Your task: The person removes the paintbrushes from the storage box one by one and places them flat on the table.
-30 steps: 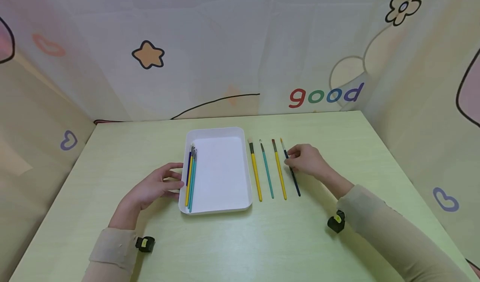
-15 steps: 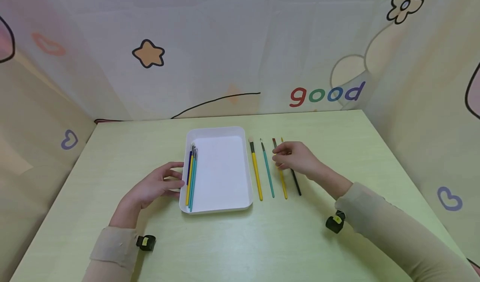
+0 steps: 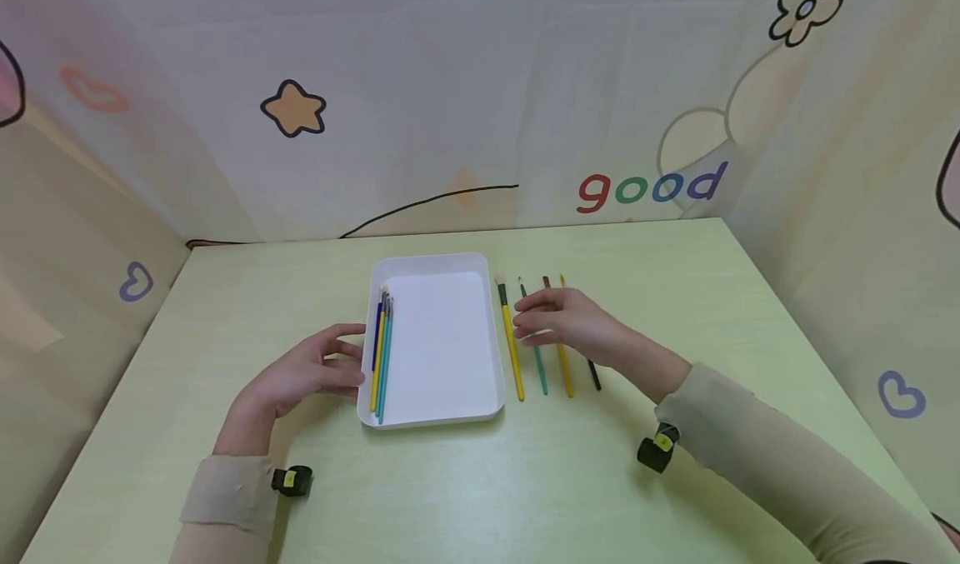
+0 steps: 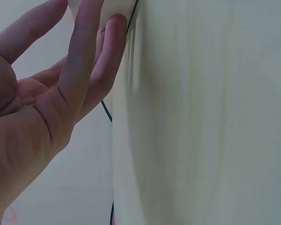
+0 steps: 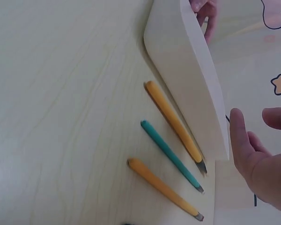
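Observation:
My left hand (image 3: pixel 311 368) rests its fingertips against the left side of a white tray (image 3: pixel 450 339), fingers loosely extended. Several paintbrushes (image 3: pixel 379 360) with blue, yellow and teal handles lie inside along the tray's left wall. Right of the tray, four paintbrushes would be too fine a tally, so several lie in a row: a yellow paintbrush (image 3: pixel 512 347) closest to the tray, then a teal paintbrush (image 3: pixel 541 372), another yellow paintbrush (image 3: pixel 566 374) and a dark paintbrush (image 3: pixel 594 376). Above this row hovers my right hand (image 3: pixel 570 324), holding nothing, thumb and fingers apart, partly hiding the brushes.
The pale green table (image 3: pixel 442 497) carries the tray and brushes. A printed curtain (image 3: pixel 420 114) closes off the back and both sides. Each sleeve has a small black camera (image 3: pixel 292 481) at the wrist.
My right hand has moved left from the dark paintbrush, across the yellow one, to over the teal one. The left hand, tray and brushes have stayed in place.

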The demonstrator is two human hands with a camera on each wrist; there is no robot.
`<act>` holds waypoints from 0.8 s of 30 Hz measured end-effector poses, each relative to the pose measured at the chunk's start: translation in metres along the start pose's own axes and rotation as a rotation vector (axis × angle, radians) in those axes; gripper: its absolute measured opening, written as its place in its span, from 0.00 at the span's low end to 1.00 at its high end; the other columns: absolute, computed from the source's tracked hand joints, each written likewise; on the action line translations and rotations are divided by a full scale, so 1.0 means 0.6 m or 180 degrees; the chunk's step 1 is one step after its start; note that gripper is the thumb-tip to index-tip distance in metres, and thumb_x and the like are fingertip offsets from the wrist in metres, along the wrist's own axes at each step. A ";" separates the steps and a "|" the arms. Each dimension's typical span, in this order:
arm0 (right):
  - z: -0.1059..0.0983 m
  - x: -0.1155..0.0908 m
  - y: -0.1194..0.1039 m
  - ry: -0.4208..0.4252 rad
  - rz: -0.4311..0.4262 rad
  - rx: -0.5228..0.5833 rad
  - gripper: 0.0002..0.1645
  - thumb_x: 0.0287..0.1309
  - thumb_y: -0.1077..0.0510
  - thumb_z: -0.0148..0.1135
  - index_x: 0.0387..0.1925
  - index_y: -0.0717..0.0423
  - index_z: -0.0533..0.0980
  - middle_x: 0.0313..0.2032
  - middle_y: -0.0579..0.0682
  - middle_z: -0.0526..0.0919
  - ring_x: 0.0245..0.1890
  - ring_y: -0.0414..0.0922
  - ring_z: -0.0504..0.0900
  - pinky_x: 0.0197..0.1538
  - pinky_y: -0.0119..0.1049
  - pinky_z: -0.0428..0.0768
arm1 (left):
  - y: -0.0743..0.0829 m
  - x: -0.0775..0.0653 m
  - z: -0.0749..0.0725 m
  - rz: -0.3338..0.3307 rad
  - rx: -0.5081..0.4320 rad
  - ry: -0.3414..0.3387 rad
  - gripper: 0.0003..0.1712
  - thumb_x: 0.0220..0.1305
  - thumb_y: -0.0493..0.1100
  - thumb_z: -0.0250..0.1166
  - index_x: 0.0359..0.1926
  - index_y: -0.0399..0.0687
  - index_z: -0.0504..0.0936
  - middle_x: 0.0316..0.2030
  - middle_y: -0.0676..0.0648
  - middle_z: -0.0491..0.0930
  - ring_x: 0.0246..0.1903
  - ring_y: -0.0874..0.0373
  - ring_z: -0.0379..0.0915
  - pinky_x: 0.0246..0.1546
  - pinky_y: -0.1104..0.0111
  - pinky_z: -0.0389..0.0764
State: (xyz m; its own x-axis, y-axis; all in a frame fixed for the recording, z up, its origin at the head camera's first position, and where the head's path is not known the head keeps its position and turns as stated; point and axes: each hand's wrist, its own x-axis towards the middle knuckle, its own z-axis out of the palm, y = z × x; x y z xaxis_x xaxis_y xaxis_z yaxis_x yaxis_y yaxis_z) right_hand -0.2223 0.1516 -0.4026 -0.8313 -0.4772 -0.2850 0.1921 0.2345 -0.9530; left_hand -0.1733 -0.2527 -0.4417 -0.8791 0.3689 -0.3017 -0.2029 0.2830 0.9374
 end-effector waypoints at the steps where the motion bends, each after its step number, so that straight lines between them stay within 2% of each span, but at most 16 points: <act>1: 0.003 0.001 0.000 -0.0031 0.0005 0.0009 0.26 0.74 0.62 0.59 0.65 0.74 0.66 0.58 0.70 0.77 0.57 0.61 0.80 0.61 0.51 0.79 | 0.001 -0.001 -0.001 -0.0007 -0.0018 -0.0016 0.46 0.64 0.33 0.71 0.78 0.41 0.57 0.62 0.30 0.68 0.50 0.42 0.81 0.50 0.56 0.85; 8: 0.025 0.007 -0.012 -0.0146 -0.0020 0.0122 0.27 0.74 0.63 0.58 0.66 0.74 0.65 0.54 0.65 0.81 0.56 0.58 0.82 0.61 0.50 0.79 | 0.003 0.002 -0.007 0.0049 0.0170 -0.0001 0.51 0.60 0.33 0.74 0.79 0.43 0.55 0.63 0.31 0.70 0.53 0.43 0.80 0.52 0.60 0.83; 15: 0.050 0.025 -0.007 -0.0267 -0.0101 0.0424 0.28 0.73 0.65 0.58 0.67 0.76 0.63 0.57 0.68 0.78 0.56 0.57 0.82 0.60 0.46 0.80 | 0.000 0.002 -0.011 0.0066 0.0170 -0.0007 0.53 0.60 0.32 0.74 0.80 0.45 0.54 0.63 0.31 0.69 0.55 0.42 0.79 0.53 0.59 0.82; 24: 0.072 0.038 0.004 -0.0321 -0.0189 0.0592 0.29 0.74 0.64 0.57 0.68 0.76 0.63 0.61 0.70 0.75 0.60 0.60 0.79 0.61 0.45 0.79 | 0.001 0.005 -0.012 0.0092 0.0217 -0.0018 0.53 0.59 0.33 0.75 0.79 0.44 0.55 0.62 0.32 0.69 0.54 0.43 0.79 0.53 0.59 0.81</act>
State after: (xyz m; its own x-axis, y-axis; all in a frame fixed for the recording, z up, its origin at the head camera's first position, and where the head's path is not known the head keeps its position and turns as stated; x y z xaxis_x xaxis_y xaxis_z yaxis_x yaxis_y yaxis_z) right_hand -0.2182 0.1049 -0.4160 -0.7894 -0.5700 -0.2278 0.2451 0.0475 -0.9683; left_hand -0.1792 -0.2580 -0.4410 -0.8818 0.3827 -0.2757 -0.1474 0.3316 0.9318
